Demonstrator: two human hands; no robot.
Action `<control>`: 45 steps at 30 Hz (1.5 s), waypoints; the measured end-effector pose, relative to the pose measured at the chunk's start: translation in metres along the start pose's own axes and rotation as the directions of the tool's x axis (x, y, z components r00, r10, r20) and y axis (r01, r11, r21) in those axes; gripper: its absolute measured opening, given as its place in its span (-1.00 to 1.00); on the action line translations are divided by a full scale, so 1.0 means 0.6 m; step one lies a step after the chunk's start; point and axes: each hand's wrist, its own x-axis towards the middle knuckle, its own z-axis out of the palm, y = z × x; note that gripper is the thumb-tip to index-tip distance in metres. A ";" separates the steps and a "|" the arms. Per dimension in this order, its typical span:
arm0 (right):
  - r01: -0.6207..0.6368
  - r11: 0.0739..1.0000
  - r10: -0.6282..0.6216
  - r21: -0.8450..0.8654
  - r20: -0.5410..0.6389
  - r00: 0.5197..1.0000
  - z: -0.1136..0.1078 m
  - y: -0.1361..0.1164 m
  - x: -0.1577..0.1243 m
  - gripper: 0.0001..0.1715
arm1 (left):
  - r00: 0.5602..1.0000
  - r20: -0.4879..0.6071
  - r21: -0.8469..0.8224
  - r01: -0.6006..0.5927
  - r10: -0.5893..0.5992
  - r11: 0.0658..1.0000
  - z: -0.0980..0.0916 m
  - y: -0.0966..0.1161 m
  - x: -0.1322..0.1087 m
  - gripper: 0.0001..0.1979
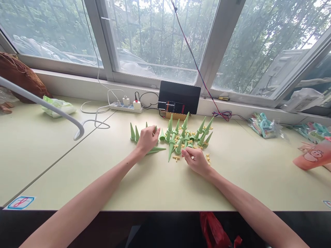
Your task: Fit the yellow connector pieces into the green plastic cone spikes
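Note:
My left hand (148, 138) is closed among the green plastic spikes left of the middle, and a bit of green shows at its fingertips. Behind and beside it stand slim upright green spikes (132, 132), and one long spike (157, 149) lies flat just under the wrist. My right hand (196, 160) is pinched shut at the near edge of the pile; what its fingers hold is hidden. Between the hands spreads a cluster of green spikes with collars (171, 141), mixed with small yellow T-shaped valve pieces. One yellow piece (176, 158) lies left of my right hand, and others (208, 158) lie to its right.
At the back, a black tablet (179, 96) leans behind a lit phone (177, 107). A power strip (126, 107) with cables lies left of it. A white curved rod (46, 103) crosses the left side. Bagged items (265, 125) and an orange cup (312, 155) are at right.

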 end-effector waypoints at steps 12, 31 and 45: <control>-0.002 1.000 0.002 0.008 0.015 1.000 0.000 0.001 0.000 -0.49 | 0.987 0.136 0.017 0.082 -0.084 0.996 0.000 0.004 -0.006 -0.63; -0.023 0.999 0.024 -0.023 0.032 0.999 -0.001 0.000 0.001 -0.46 | 0.992 0.123 -0.091 0.038 -0.027 0.995 0.004 0.012 -0.013 -0.62; -0.015 1.000 0.015 0.000 0.030 0.999 0.000 0.000 0.003 -0.47 | 0.986 0.166 -0.204 0.061 -0.026 0.977 0.004 0.028 -0.021 -0.68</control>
